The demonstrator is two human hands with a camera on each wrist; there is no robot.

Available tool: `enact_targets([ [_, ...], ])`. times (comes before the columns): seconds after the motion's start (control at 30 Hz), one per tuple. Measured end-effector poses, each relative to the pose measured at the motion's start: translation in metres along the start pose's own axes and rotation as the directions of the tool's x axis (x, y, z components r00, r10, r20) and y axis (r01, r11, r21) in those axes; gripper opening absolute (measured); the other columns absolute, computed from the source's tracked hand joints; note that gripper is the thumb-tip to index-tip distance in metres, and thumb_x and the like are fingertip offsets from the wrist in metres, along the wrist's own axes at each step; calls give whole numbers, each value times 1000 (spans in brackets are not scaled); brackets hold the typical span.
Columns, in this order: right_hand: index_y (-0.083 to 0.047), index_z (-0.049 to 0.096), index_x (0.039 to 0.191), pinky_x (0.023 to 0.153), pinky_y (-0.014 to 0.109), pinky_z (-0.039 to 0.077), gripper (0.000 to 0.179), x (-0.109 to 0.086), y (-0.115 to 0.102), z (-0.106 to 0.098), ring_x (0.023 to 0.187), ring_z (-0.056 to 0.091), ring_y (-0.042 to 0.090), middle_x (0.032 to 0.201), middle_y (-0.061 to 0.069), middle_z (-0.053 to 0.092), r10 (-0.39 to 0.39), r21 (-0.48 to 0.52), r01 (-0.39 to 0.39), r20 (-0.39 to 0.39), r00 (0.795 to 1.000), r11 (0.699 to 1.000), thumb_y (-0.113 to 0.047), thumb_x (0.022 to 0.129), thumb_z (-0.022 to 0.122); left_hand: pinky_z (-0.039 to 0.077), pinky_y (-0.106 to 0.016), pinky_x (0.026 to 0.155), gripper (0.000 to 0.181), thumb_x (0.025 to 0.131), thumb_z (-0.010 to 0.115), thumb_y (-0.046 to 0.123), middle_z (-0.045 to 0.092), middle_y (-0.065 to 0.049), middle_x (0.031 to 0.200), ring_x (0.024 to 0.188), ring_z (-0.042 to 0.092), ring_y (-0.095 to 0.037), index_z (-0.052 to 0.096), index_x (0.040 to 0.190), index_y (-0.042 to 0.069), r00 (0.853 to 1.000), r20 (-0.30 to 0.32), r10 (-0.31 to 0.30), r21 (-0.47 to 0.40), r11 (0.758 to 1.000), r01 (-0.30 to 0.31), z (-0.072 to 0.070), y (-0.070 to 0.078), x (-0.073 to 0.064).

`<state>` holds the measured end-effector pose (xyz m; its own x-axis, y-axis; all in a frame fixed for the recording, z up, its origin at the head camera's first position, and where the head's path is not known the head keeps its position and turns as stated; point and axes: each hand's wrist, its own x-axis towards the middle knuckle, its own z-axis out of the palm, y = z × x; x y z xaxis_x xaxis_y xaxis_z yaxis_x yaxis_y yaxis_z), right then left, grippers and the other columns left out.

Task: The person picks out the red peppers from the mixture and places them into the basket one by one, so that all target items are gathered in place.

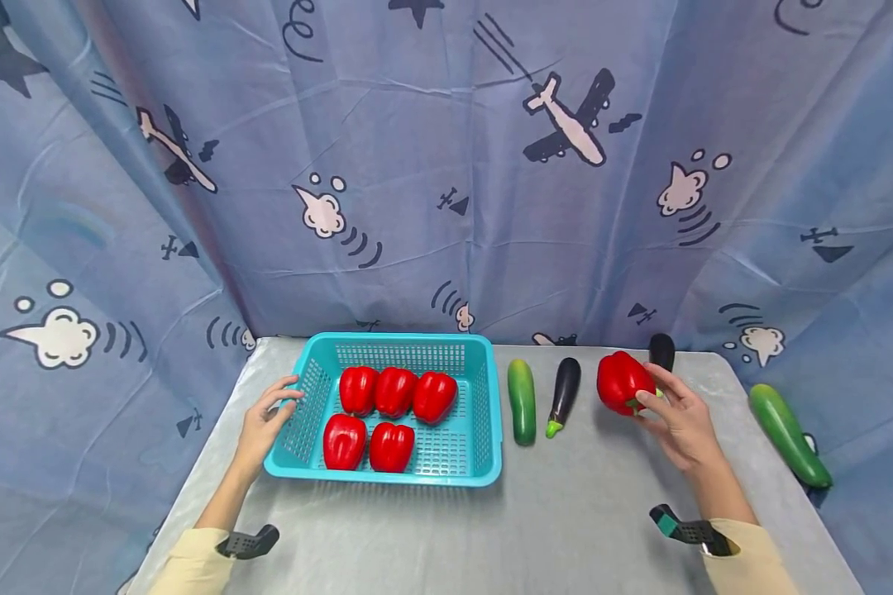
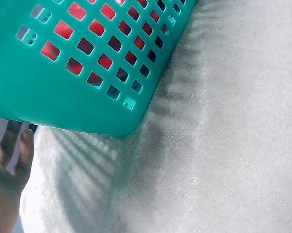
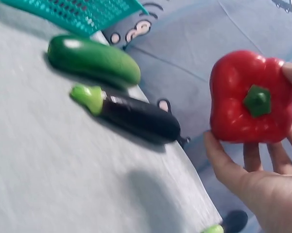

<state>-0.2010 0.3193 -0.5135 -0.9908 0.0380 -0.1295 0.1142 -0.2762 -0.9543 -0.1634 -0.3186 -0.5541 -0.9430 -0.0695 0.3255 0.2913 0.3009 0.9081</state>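
A red bell pepper point(image 1: 623, 382) is held in my right hand point(image 1: 680, 417), raised over the right part of the table. The right wrist view shows fingers and thumb around the pepper point(image 3: 252, 99), its green stem facing the camera. My left hand point(image 1: 264, 421) is at the left side of a turquoise basket point(image 1: 494, 413), fingers loosely bent with their tips right at the rim. Several red bell peppers point(image 1: 395, 392) lie inside the basket in two rows. In the left wrist view, part of the left hand point(image 2: 9, 174) shows beside the basket wall point(image 2: 63, 104).
Right of the basket, a green cucumber-like vegetable point(image 1: 522, 402) and a dark eggplant point(image 1: 565, 392) lie on the pale-covered table point(image 1: 565, 512). Another eggplant point(image 1: 661, 351) is partly hidden behind the right hand. A second green vegetable point(image 1: 789, 435) lies at the table's right edge. A patterned curtain point(image 1: 417, 165) hangs behind.
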Motion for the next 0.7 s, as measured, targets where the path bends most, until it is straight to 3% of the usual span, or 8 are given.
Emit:
enact_targets([
  [0.17,-16,40,155,87,31,55,60,-7,3,21,132,32,19,157,5,26,-47,76,41,78,996,996,-4,101,62,47,-18,88,19,102,59,0,49,-23,146,137,43,-22,67,116,-9,1000,6,5,0,1000,-5,0,1,0],
  [0.33,-11,40,155,91,35,54,57,-9,8,39,132,36,22,150,3,36,-62,118,46,142,988,992,-2,101,59,48,-18,87,17,102,60,1,50,-20,145,132,46,-13,68,114,-8,1000,-8,-15,-18,1000,15,-1,0,0],
  [0.5,-9,42,153,92,38,53,55,-9,11,53,132,37,26,149,4,37,-64,122,42,178,982,992,-2,101,58,48,-18,87,17,102,59,1,50,-21,145,131,47,-13,67,115,-8,1000,-3,-9,-15,1000,9,0,-1,0],
  [0.7,-7,34,157,94,49,51,59,-9,12,66,136,35,30,154,8,32,-75,221,6,304,950,975,3,101,52,48,-18,86,18,103,59,1,50,-22,145,131,47,-16,67,115,-9,1000,-7,-4,-18,1000,4,1,2,0],
])
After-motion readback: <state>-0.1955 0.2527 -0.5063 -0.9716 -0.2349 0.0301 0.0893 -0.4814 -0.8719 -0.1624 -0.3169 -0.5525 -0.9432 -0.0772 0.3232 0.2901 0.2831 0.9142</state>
